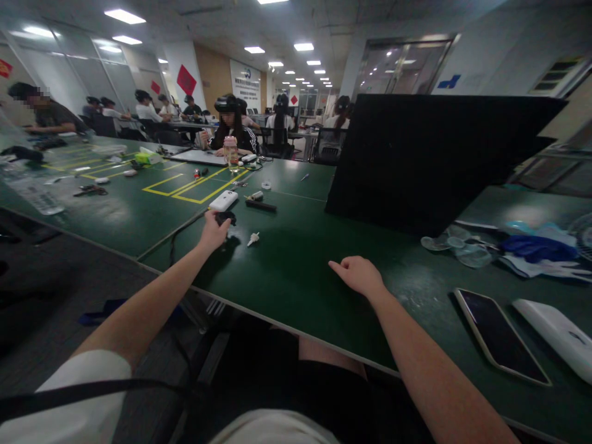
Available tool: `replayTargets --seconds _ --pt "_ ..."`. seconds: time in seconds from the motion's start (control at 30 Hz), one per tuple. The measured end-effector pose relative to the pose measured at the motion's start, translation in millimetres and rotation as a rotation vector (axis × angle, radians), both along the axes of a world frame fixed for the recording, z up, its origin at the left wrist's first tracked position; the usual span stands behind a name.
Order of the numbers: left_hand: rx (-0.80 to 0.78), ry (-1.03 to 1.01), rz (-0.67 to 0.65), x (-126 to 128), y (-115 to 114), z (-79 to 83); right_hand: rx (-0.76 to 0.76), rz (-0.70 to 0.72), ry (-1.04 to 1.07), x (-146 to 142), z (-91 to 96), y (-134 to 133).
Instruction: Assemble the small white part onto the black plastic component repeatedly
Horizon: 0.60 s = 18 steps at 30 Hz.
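My left hand [214,233] is closed around a small black object [226,217] above the green table [287,259]; its kind does not show clearly. Just beyond it lies a white box-shaped device [224,200] with rounded corners. A small white plastic piece [253,238] rests to the right of this hand, and a black bar [261,205] lies farther back. My right hand [361,275] rests on the tabletop, one finger pointing left and the others curled in. Nothing shows in its grip.
A large black panel [416,160] stands at the back right. Along the right side are a phone [502,333], a white device [555,336] and blue cloth [539,248]. A pink-lidded bottle [231,154] stands across the table, near a seated person [231,126] wearing a headset.
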<state>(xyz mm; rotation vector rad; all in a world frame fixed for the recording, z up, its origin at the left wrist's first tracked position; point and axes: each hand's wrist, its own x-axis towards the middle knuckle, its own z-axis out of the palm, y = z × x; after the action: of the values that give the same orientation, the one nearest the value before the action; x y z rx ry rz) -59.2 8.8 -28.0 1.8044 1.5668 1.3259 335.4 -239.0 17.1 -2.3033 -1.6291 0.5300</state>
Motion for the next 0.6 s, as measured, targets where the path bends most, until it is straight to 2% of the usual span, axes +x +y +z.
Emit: replayTargets --seconds 0.17,0.3,0.4,0.47,0.6 --pt "-0.099 0.065 -0.147 62.3 -19.0 7.9 0.024 0.006 -0.012 1.8 -1.5 0.2" --pt "-0.103 0.201 -0.362 114.0 -54.1 11.2 0.017 0.011 0.032 1.4 -3.7 -0.5" --pt "-0.057 0.381 -0.545 149.5 -84.6 15.4 0.022 -0.05 0.06 -1.6 0.3 -0.8" --pt "-0.029 0.426 -0.65 172.4 -104.8 19.4 0.102 -0.13 0.081 -2.6 6.7 -2.1" --pt "-0.023 0.428 -0.869 215.0 -146.0 26.6 0.364 -0.304 0.133 1.6 22.0 -9.2"
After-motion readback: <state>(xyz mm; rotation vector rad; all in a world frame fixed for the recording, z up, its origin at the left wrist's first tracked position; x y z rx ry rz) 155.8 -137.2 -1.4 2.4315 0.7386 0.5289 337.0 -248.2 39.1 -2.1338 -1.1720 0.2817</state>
